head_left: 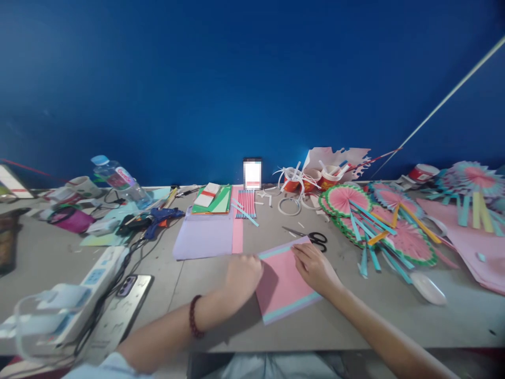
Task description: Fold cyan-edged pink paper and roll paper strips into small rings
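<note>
A pink sheet of paper (284, 281) with pale blue and lilac bands along two edges lies slightly turned on the table in front of me. My right hand (316, 267) is over its upper right part, fingers together and closed on the paper near the top edge; the thumb is hidden. At the sheet's left edge, my left hand (243, 279) is curled like a fist and a little blurred. Whatever its fingers hold is hidden from view. Black-handled scissors (316, 239) lie just beyond the sheet, close to my right hand.
Watermelon-patterned paper fans (349, 202) lie at right, near a clear plastic piece (429, 288). Lilac paper (205, 237) is beyond my left hand. At left are a phone (134, 302), a power strip (92, 289), a blue glue gun (161, 218) and a tilted bottle (120, 179).
</note>
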Motion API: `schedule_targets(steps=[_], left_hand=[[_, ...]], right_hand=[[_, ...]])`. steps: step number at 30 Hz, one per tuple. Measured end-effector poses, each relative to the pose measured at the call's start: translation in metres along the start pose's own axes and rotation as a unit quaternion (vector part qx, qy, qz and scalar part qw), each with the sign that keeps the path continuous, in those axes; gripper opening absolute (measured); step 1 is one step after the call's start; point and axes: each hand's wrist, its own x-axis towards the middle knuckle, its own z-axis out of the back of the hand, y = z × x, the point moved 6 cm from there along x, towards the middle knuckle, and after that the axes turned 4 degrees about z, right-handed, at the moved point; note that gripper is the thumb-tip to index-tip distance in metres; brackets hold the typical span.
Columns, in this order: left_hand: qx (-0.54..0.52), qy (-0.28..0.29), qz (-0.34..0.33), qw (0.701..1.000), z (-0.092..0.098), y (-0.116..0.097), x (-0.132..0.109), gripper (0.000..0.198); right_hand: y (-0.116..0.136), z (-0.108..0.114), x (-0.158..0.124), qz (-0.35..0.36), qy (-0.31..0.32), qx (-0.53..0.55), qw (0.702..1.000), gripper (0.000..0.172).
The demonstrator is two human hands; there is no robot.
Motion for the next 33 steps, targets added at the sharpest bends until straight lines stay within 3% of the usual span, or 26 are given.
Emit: schedule_targets(steps=[5,10,16,20,23,29,33], left_hand=[[0.002,-0.030,-0.022,0.999,0.026,0.054,0.057,0.022],[0.011,-0.073,-0.063,0.995,0.010,0.082,0.096,0.029],[0.021,-0.124,-0.117,0.985,-0.014,0.080,0.099,0.015],[0.015,-0.159,-0.127,0.979,-0.013,0.079,0.095,0.014],[0.024,-0.177,-0.163,0.970,-0.008,0.066,0.088,0.020],[0.064,-0.147,-0.247,0.956,-0.005,0.022,0.072,0.027],[0.093,-0.102,-0.199,0.970,-0.003,0.032,0.078,0.025]], right_hand=[[-0.005,-0.002,-0.001,-0.026,-0.012,0.041,0.999,0.029],[-0.005,0.001,0.002,-0.036,-0.020,0.063,0.997,0.027],[-0.006,0.003,0.006,-0.050,-0.023,0.092,0.994,0.024],[-0.004,0.003,0.007,-0.058,-0.023,0.111,0.992,0.024],[-0.003,0.005,0.008,-0.064,-0.025,0.119,0.990,0.023],[-0.005,0.005,0.009,-0.069,-0.017,0.113,0.991,0.022],[-0.005,0.005,0.008,-0.059,-0.026,0.113,0.992,0.021]])
